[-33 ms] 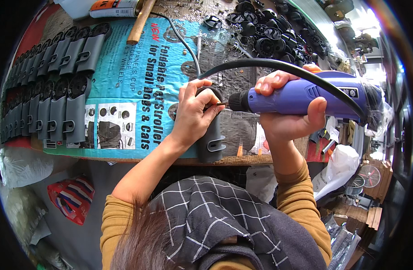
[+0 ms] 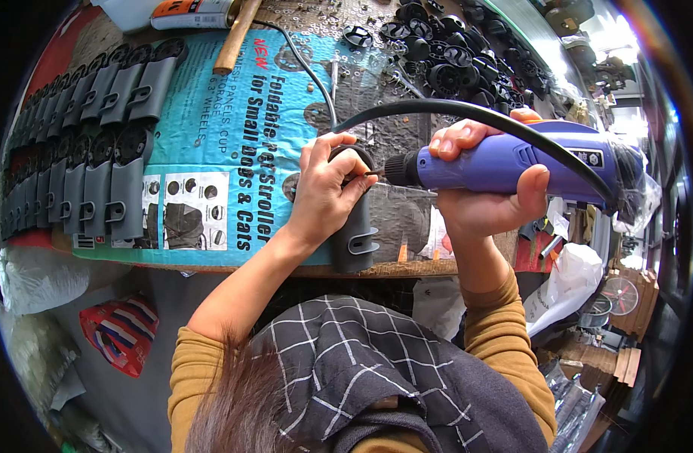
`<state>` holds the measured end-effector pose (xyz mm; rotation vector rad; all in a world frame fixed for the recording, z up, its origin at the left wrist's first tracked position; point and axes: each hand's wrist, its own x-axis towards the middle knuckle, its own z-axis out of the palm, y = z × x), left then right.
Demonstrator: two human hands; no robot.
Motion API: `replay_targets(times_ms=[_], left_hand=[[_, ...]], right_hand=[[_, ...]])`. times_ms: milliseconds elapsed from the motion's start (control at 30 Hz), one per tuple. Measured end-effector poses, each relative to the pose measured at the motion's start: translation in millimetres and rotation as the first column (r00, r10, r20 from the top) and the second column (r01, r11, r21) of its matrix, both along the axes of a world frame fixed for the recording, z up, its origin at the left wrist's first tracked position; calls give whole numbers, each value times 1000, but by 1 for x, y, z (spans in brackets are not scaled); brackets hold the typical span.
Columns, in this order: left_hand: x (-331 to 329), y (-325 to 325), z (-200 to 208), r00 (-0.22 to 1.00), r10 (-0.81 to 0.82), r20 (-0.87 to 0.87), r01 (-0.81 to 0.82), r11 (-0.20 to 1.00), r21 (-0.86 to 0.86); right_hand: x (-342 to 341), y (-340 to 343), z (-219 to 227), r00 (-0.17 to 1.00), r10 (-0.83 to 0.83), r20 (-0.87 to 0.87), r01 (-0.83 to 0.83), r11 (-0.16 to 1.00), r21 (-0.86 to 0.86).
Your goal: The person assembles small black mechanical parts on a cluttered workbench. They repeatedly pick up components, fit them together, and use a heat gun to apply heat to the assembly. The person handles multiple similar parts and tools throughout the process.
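In the head view, at the centre of the frame, the left hand (image 2: 327,189) is clamped over the top of a grey plastic bracket (image 2: 354,234) that stands at the near edge of the desk (image 2: 286,266). Just right of it, the right hand (image 2: 482,200) grips a blue electric screwdriver (image 2: 512,162), its tip meeting the bracket under the left fingers. A black cable (image 2: 467,112) arches over the tool. Rows of grey brackets (image 2: 82,151) lie at the left, black round parts (image 2: 444,53) at the upper right, and a wooden handle (image 2: 237,34) at the top.
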<state>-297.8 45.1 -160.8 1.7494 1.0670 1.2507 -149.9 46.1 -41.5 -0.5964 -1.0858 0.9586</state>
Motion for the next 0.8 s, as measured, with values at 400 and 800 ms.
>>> replay_targets(times_ms=[400,800], left_hand=[[-1,0,1,999,-7,-31,7,1000,-1],[1,1,-5,997,20,78,-20,1000,-5]], right_hand=[[-4,-2,5,995,74,71,-78,995,66],[-24,-15,11,948,-32,316,49,998,-45]])
